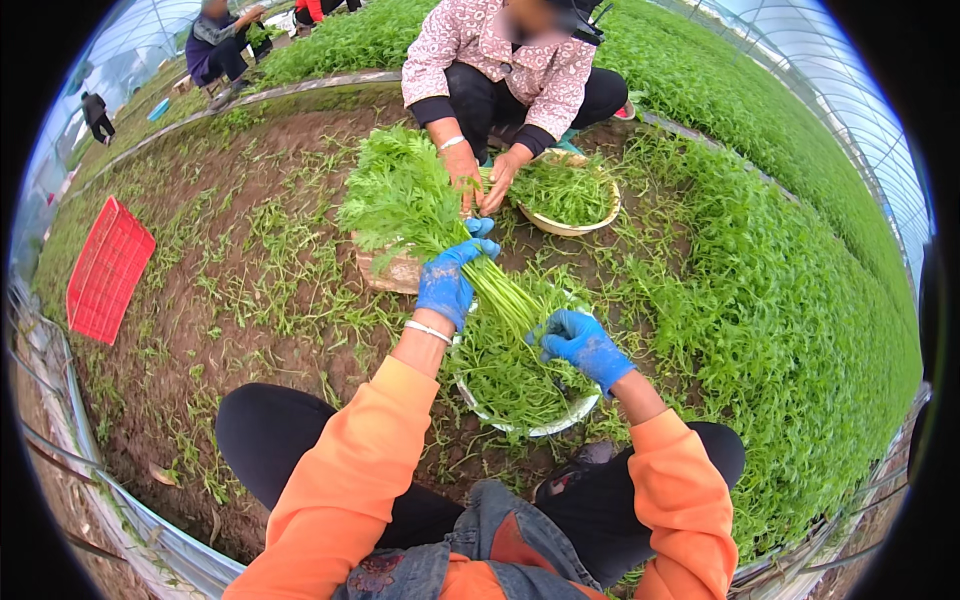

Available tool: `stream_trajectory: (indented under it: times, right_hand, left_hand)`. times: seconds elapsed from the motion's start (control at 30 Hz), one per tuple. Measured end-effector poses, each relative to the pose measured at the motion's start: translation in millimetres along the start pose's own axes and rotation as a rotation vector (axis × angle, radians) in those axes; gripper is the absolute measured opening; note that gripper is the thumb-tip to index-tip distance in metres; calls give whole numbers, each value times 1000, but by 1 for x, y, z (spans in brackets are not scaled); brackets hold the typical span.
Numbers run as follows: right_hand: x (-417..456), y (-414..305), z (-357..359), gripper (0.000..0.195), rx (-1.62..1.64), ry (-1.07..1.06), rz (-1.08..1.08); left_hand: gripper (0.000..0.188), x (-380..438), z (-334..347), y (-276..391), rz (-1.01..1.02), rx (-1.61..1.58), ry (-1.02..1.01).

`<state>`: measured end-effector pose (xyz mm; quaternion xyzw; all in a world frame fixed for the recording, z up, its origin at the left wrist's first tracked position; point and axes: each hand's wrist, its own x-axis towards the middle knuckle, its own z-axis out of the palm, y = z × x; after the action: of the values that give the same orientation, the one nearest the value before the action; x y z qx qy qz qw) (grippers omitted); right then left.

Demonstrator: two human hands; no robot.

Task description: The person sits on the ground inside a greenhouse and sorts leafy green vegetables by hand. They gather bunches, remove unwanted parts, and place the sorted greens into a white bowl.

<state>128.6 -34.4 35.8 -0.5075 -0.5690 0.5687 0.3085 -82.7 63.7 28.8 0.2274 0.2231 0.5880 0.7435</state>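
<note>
My left hand (448, 281), in a blue glove, grips a thick bunch of leafy greens (409, 187) by its pale green stems. The feathery leaves point up and to the left, and the cut ends slope down to the right. Beside those ends is my right hand (581, 349), also gloved in blue, with its fingers curled. Whether it pinches a stem is hidden. Below both hands, between my knees, stands a white-rimmed basin (551, 429) heaped with loose greens (510, 375).
A person (510, 67) crouches opposite, both hands at some stems, beside a cream bowl (570, 226) of greens. A wooden block (390, 270) lies under my bunch's leaves. A red plastic crate (112, 270) is at left. Growing greens (795, 337) fill the right. Other people work farther back.
</note>
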Motion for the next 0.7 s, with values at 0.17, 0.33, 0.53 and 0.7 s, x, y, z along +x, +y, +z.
stream_trajectory:
  times: [0.17, 0.33, 0.53, 0.7]
  right_hand:
    - [-2, 32, -17, 28, -875, 291, -171]
    - [10, -35, 9, 27, 4, 281, -315]
    - [9, -32, 15, 30, 183, 34, -83]
    - [4, -27, 7, 31, 328, 66, -1]
  left_hand:
    - [25, 1, -1, 15, 8, -113, -107]
    - [24, -12, 22, 10, -174, -164, -256]
    - [26, -24, 32, 8, -289, 6, -295]
    - [30, -28, 33, 20, -339, 63, -417]
